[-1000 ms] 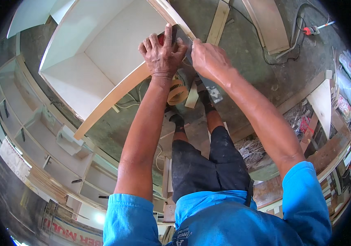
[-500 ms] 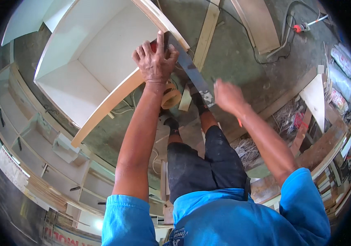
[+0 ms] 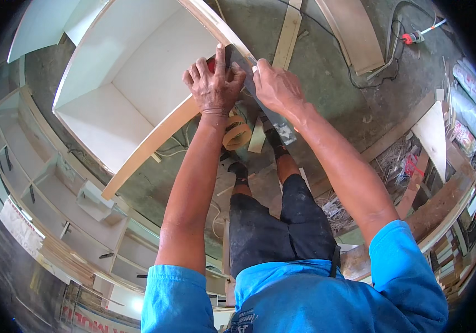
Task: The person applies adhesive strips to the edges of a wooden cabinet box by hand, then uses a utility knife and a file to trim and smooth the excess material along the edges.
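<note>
My left hand (image 3: pixel 211 83) presses over a red-handled tool (image 3: pixel 212 62), index finger stretched and the others bent, at the corner of a white cabinet box (image 3: pixel 141 64). The tool's long dark metal blade (image 3: pixel 274 125) slants down to the right. A light wooden curved strip (image 3: pixel 135 155) runs from under my left hand toward the lower left. My right hand (image 3: pixel 277 89) is closed at the box's right edge (image 3: pixel 221 28), beside the blade; what its fingertips hold is too small to make out.
Planks (image 3: pixel 285 39), a curved panel (image 3: pixel 343 33) and a cable with a red fitting (image 3: pixel 410 38) lie on the floor. Shelving units (image 3: pixel 71 211) line the left. Offcuts (image 3: pixel 432 144) and bags (image 3: pixel 466 105) are at right. Beige rings (image 3: pixel 238 139) lie by my feet.
My right hand moved down and right off the box's edge, uncovering more of the blade, and is now back up at that edge. My left hand stays on the tool at the corner.
</note>
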A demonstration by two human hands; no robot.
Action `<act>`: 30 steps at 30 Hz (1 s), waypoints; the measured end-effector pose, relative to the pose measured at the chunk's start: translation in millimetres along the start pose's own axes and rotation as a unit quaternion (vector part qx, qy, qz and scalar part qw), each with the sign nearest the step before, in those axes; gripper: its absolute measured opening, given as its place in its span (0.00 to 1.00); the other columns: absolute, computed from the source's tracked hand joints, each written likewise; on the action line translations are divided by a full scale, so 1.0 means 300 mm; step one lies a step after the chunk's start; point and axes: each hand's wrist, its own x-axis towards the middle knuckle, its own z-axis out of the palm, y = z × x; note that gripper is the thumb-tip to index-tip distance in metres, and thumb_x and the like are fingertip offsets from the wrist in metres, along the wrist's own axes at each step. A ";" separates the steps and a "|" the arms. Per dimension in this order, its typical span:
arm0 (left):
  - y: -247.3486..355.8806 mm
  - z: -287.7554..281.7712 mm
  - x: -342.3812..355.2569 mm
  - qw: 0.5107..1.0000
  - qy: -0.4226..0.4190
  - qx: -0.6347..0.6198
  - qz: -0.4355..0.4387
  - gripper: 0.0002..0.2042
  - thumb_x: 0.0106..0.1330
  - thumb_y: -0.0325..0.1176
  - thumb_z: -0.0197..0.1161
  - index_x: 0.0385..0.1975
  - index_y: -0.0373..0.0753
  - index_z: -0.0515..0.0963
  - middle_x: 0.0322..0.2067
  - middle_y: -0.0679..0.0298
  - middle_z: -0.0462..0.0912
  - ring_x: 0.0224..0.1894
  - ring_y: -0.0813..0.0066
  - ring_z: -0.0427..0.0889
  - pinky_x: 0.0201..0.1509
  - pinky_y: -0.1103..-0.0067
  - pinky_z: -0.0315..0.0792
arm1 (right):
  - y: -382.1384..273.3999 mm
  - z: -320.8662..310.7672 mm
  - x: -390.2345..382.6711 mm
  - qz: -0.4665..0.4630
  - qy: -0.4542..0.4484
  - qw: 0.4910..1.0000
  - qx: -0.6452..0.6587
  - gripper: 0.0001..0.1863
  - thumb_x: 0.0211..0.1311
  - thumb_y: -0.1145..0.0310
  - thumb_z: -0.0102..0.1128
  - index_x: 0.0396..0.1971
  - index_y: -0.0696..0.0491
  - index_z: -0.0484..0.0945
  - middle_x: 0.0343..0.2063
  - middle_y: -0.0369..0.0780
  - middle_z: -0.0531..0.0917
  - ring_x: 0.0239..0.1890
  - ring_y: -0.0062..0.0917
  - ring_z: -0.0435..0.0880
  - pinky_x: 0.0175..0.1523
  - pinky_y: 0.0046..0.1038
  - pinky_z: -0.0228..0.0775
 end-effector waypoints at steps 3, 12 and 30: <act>-0.003 0.008 0.001 1.000 0.017 -0.002 0.010 0.27 0.51 0.44 0.66 0.55 0.49 0.79 0.35 0.55 0.74 0.40 0.56 0.75 0.51 0.60 0.63 | -0.003 0.009 0.007 -0.014 0.017 1.000 0.001 0.15 0.73 0.62 0.45 0.40 0.59 0.73 0.29 0.54 0.85 0.35 0.50 0.86 0.41 0.49 0.77; -0.004 0.007 0.001 1.000 0.017 -0.001 0.009 0.27 0.51 0.44 0.66 0.55 0.50 0.79 0.35 0.56 0.74 0.39 0.56 0.75 0.51 0.60 0.64 | -0.011 0.020 0.010 -0.022 0.025 0.999 0.003 0.15 0.71 0.63 0.49 0.40 0.61 0.74 0.29 0.55 0.85 0.34 0.49 0.87 0.41 0.48 0.78; -0.004 0.007 -0.001 1.000 0.011 0.010 -0.004 0.26 0.52 0.43 0.67 0.55 0.53 0.80 0.35 0.59 0.76 0.40 0.59 0.76 0.55 0.61 0.65 | -0.024 0.020 0.025 -0.010 0.017 1.000 -0.005 0.15 0.71 0.63 0.48 0.41 0.61 0.74 0.29 0.55 0.85 0.34 0.49 0.87 0.40 0.47 0.78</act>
